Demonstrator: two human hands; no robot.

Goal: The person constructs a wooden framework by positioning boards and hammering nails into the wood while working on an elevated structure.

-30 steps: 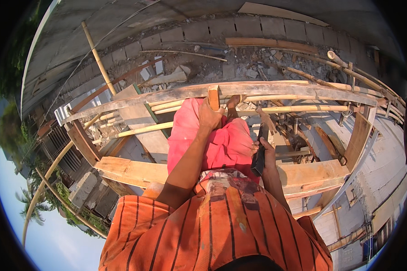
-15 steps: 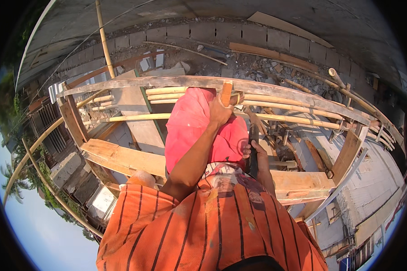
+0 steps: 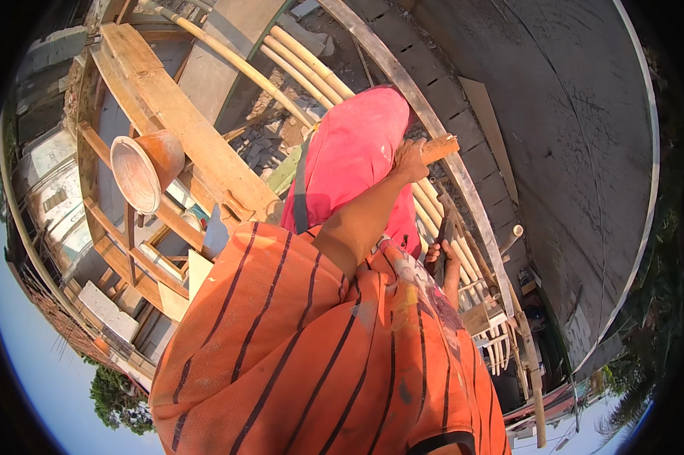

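Observation:
My left hand [image 3: 411, 161] is closed around a short piece of wood [image 3: 439, 149], one end sticking out past my fingers toward the long wooden rail. It rests by my knee in red trousers [image 3: 357, 152]. Lower and to the right, my right hand [image 3: 449, 262] is closed on a long dark tool [image 3: 446, 225]; its kind is not clear, and my shirt and arm cover part of it. An orange bucket [image 3: 164, 155] with a pale, mortar-smeared inside stands at the left, near a wide wooden plank [image 3: 182, 106].
A curved wooden rail [image 3: 433, 125] runs just beyond my knee. Bamboo poles [image 3: 304, 64] lie below it, over rubble. What looks like a saw's wooden handle [image 3: 237, 206] lies on the plank. A grey wall [image 3: 554, 114] rises at the right.
My view has swung round, so the plank and rail now slant, and the bucket has come into sight at the left. Both hands keep their holds.

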